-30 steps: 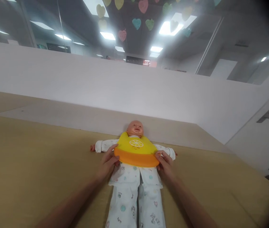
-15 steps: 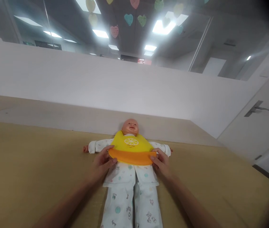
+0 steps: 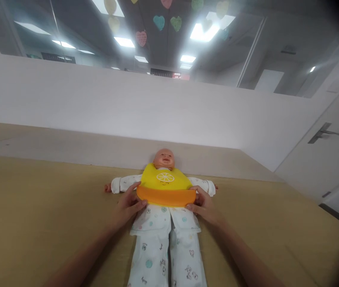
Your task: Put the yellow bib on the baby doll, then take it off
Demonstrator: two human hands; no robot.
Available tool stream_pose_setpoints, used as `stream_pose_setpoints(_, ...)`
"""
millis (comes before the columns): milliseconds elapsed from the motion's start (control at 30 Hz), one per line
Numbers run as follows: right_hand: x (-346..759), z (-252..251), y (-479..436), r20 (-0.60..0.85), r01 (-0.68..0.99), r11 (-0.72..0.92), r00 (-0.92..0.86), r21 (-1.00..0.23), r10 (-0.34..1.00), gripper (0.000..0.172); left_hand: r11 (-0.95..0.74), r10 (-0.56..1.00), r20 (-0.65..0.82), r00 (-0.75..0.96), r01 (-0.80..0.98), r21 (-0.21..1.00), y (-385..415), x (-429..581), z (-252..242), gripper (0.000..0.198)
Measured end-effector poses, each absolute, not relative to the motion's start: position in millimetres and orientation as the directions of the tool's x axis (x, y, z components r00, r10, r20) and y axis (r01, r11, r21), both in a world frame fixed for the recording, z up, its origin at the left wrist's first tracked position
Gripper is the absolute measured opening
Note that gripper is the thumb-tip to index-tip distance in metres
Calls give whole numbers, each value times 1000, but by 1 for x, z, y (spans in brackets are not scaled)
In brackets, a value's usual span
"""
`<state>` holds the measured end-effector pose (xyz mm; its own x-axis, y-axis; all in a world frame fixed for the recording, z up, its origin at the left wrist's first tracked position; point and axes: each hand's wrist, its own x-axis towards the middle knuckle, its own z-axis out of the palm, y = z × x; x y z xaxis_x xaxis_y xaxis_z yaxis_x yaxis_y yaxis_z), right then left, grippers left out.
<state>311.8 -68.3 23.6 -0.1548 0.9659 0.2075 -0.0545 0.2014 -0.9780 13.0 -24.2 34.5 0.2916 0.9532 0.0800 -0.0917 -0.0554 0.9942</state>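
A baby doll (image 3: 163,157) in white printed pyjamas (image 3: 166,243) lies on its back on a tan mat (image 3: 38,207), arms spread. A yellow bib with an orange catch pocket (image 3: 165,187) covers its chest. My left hand (image 3: 129,205) pinches the bib's left lower corner, thumb on top. My right hand (image 3: 202,204) grips the right lower corner the same way. Both hands rest against the doll's waist.
A low white wall (image 3: 127,107) runs behind the doll's head. A white door with a lever handle (image 3: 324,133) stands at the right. Paper hearts (image 3: 159,22) hang from the ceiling above. The mat stretches wide to the left and right.
Both hands have kept their hold on the bib's corners and pressed its pocket slightly flatter. The view has drifted a little, so the doll sits slightly left and higher.
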Motion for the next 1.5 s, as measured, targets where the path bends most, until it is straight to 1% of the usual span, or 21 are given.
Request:
stream_pose_setpoints(167, 311, 24, -68, 216, -45, 212, -135, -976, 967, 43, -59, 942, 69, 328, -40, 997, -23, 11, 36, 66)
stream_pose_setpoints(400, 310, 23, -68, 202, 6, 203, -100, -979, 974, 45, -118, 912, 113, 395, -13, 993, -18, 8, 34, 55)
stream_pose_setpoints(600, 310, 23, -68, 204, 19, 207, -88, -978, 975, 46, -125, 917, 115, 383, 2, 992, -18, 9, 31, 55)
stream_pose_setpoints(833, 311, 23, -70, 210, -6, 211, -151, -977, 966, 40, -122, 914, 120, 387, -20, 992, -21, 9, 34, 56)
stream_pose_setpoints(900, 313, 24, -70, 204, 30, 210, -139, -977, 969, 35, -117, 916, 123, 382, -39, 992, -22, 10, 35, 51)
stream_pose_setpoints(967, 314, 24, -69, 212, 83, 222, -114, -971, 971, 32, -116, 924, 120, 363, -34, 993, -23, 11, 35, 41)
stream_pose_setpoints(1067, 316, 25, -70, 234, 149, 245, -87, -958, 968, 31, -143, 934, 133, 333, 5, 990, -24, 13, 34, 35)
stream_pose_setpoints(1200, 316, 25, -70, 243, 186, 251, -70, -950, 968, 31, -190, 942, 174, 286, 27, 981, -24, 14, 33, 35)
stream_pose_setpoints(1333, 315, 24, -70, 271, 196, 275, -46, -941, 962, 32, -189, 948, 167, 272, 58, 980, -24, 16, 34, 42)
stream_pose_setpoints(1433, 316, 25, -69, 274, 219, 265, 14, -939, 962, 43, -188, 961, 160, 225, 109, 976, -23, 15, 35, 48)
stream_pose_setpoints(1500, 319, 28, -67, 299, 266, 266, 92, -927, 950, 48, -195, 975, 167, 146, 208, 958, -19, 11, 35, 48)
